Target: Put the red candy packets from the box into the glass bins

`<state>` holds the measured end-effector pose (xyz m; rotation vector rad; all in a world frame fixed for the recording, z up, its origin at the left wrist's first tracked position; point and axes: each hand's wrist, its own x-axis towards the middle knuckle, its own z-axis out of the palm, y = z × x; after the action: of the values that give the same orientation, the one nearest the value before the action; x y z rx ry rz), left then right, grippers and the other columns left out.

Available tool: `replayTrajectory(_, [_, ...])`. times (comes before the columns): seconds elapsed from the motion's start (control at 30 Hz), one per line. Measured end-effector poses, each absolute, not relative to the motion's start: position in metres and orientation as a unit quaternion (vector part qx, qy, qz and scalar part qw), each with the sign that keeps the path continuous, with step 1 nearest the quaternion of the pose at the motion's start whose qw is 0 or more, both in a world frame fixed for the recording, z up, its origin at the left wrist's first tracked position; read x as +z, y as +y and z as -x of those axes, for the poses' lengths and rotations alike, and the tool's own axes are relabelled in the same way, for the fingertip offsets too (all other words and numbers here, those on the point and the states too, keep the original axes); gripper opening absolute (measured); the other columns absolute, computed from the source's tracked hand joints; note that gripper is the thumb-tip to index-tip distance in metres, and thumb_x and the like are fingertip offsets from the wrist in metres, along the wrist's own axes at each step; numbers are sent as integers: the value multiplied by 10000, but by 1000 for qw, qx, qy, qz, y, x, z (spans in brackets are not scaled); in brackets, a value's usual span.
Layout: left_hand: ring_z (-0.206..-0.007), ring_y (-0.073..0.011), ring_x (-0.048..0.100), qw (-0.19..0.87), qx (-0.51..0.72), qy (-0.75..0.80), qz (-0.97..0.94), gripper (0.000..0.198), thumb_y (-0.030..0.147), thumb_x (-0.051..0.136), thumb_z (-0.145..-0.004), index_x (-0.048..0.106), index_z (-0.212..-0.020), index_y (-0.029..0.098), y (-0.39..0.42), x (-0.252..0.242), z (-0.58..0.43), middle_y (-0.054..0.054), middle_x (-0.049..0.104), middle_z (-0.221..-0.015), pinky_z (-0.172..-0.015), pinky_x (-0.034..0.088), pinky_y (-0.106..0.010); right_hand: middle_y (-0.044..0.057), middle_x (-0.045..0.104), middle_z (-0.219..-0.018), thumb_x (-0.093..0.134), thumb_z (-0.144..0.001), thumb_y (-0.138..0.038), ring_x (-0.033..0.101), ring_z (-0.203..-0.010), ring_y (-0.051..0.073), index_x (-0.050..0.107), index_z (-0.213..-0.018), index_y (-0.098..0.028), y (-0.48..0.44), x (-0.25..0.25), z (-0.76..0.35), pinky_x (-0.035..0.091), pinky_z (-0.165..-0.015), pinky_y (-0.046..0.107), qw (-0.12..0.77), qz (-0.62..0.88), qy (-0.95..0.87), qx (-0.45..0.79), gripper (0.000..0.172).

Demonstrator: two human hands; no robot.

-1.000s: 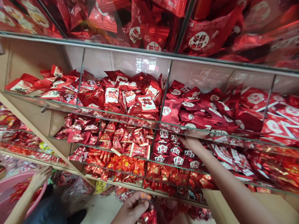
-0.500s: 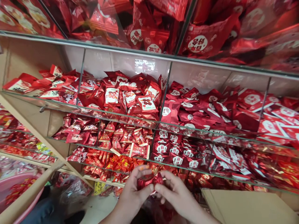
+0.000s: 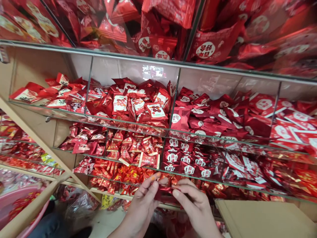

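Between my two hands, at the lower middle of the head view, is a small dark red candy packet [image 3: 166, 196]. My left hand [image 3: 145, 200] has its fingers closed on the packet's left end. At the other end, my right hand [image 3: 194, 200] pinches it between thumb and fingers. The front of the packet is turned away, so its print is hidden. Just beyond my hands, dark red packets with white labels [image 3: 185, 158] stand in rows on a shelf, beside orange-red wrapped sweets [image 3: 128, 172].
Glass shelves with dividers [image 3: 148, 58] rise in front, filled with red snack packets [image 3: 156, 110]. A cardboard box flap [image 3: 267, 216] juts in at lower right. At lower left are a pink tub [image 3: 42, 216], a wooden bar [image 3: 34, 201] and clear plastic bags [image 3: 83, 205].
My hands have moved slightly apart and up, with the packet stretched flatter between them. My thumbs, close together before, are now apart. The view has shifted a little.
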<state>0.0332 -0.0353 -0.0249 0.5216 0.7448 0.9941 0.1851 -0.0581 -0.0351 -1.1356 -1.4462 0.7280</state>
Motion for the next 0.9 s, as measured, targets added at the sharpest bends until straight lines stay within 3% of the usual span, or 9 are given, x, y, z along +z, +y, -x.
replayTrajectory(0.1, [-963,-158,593,822,437,314,-188,204,318,540,-825,540,-1018,254,-37,-20,-31,-33,636,-1073,-820,445,-287,42,593,-801,532,-792,-73,547,-716,148,648,-927,-215,-60,-36,-182,480,-603,255,527,427,-730,81,227])
replayTrajectory(0.17, [-954,-173,607,846,417,291,-162,154,287,530,-833,541,-977,234,-38,-16,-31,-47,646,-1051,-783,466,-284,41,617,-759,549,-777,-42,541,-713,159,646,-918,-202,-62,-38,-178,487,-603,276,498,387,-776,-29,234])
replayTrajectory(0.37, [-985,-199,610,816,455,325,-146,121,195,531,-830,583,-928,147,-37,-9,-33,-105,661,-1040,-826,483,-293,28,667,-768,574,-796,-87,578,-769,173,635,-883,-187,-67,-47,-178,507,-721,329,437,344,-820,-134,146])
replayTrajectory(0.5, [-1048,-203,583,790,500,322,-147,139,209,540,-825,595,-948,175,-35,-14,-33,-78,660,-1076,-939,432,-355,58,613,-963,544,-813,-169,569,-909,194,636,-943,-259,-68,-52,-183,520,-748,318,510,393,-765,-22,183])
replayTrajectory(0.6, [-1119,-202,535,774,522,320,-162,200,269,572,-803,598,-987,194,-36,-26,-36,-73,663,-1085,-1006,364,-355,71,586,-1065,548,-816,-257,594,-907,190,549,-1102,-277,-68,-59,-171,536,-698,287,573,455,-630,261,287])
replayTrajectory(0.67, [-1155,-211,504,767,517,329,-189,287,327,603,-773,595,-1029,200,-38,-37,-39,-84,665,-1084,-1022,340,-349,58,625,-966,612,-772,-356,618,-779,174,542,-1083,-247,-67,-64,-159,533,-613,267,550,461,-508,477,338])
replayTrajectory(0.73, [-1162,-230,496,754,503,351,-234,346,378,631,-737,596,-1042,218,-40,-46,-40,-83,659,-1099,-1008,355,-357,28,634,-784,654,-710,-445,595,-627,150,581,-951,-200,-66,-67,-153,510,-558,267,512,442,-430,598,351])
replayTrajectory(0.8, [-1159,-237,497,733,490,375,-287,383,415,633,-722,585,-1066,252,-40,-52,-36,-67,625,-1161,-977,387,-355,15,625,-712,665,-682,-472,575,-592,140,587,-877,-179,-63,-64,-162,492,-568,269,509,467,-409,596,361])
replayTrajectory(0.9, [-1102,-237,537,700,481,412,-330,423,457,642,-694,576,-1063,263,-38,-56,-24,-56,594,-1202,-881,454,-317,60,654,-877,646,-699,-453,600,-775,191,575,-954,-182,-48,-46,-208,486,-706,313,538,568,-454,428,379])
